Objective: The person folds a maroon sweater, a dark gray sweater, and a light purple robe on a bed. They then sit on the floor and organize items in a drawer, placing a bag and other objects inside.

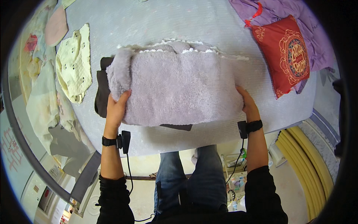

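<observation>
A folded piece of pale lilac-grey plush fabric [179, 86] lies in front of me on the bed, white lace-like trim along its far edges. My left hand [115, 107] grips its near left side, thumb on top and the other fingers hidden below. At the right edge my right hand [248, 103] holds the plush with the thumb on it, fingers mostly out of sight. Dark brown fabric [101, 93] sticks out from under the plush at the left, and a small dark corner shows at the front.
A pale yellow patterned cloth [74, 67] and a pink item [57, 26] lie to the left. On the right, a red cushion [279, 56] rests against purple bedding [318, 47]. A grey rail [36, 162] curves past the left side. Yellow folded padding [304, 168] stands at lower right.
</observation>
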The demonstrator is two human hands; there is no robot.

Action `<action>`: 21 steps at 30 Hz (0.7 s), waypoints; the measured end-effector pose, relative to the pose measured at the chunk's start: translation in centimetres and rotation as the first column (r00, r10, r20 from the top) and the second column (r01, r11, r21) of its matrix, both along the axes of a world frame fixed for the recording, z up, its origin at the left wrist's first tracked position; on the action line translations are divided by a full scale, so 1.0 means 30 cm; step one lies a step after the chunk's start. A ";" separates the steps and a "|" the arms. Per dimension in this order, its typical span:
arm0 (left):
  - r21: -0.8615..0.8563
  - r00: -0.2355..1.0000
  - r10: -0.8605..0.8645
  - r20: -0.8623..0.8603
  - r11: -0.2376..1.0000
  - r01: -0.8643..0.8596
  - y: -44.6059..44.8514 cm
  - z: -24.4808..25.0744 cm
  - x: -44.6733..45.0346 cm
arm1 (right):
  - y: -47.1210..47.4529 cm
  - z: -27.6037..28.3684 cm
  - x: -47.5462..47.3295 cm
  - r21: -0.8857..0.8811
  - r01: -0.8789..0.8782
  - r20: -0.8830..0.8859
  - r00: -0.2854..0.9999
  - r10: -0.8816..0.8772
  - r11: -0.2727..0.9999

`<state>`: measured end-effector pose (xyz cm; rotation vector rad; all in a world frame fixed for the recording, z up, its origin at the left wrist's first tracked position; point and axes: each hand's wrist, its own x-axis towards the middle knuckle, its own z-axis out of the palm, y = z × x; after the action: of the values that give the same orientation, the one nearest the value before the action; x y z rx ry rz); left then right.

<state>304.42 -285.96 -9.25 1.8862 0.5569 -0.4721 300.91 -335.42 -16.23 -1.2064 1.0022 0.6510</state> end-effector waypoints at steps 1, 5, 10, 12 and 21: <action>0.176 0.995 -0.091 0.032 0.981 0.084 0.008 0.018 0.011 | 0.006 0.025 -0.010 -0.017 0.019 0.012 1.000 -0.019 1.000; 0.030 0.999 0.014 0.038 0.999 -0.015 0.017 0.148 0.043 | 0.011 0.179 -0.052 -0.011 0.160 0.163 0.974 -0.156 0.987; -0.068 0.976 0.207 0.064 0.977 -0.202 0.207 0.473 0.073 | 0.101 0.472 -0.168 0.074 0.374 0.296 0.877 -0.378 0.924; -0.054 0.963 0.268 -0.016 0.962 -0.269 0.346 0.524 0.082 | 0.208 0.519 -0.208 0.029 0.184 0.282 0.941 -0.185 0.982; 0.194 0.996 0.083 0.044 0.977 -0.090 0.541 -0.059 0.008 | 0.595 0.075 -0.191 -0.007 0.131 0.345 0.931 -0.120 0.991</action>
<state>304.65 -269.73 -11.02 2.0435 0.6788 -0.3358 295.19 -317.56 -13.96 -1.2205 0.7871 0.3095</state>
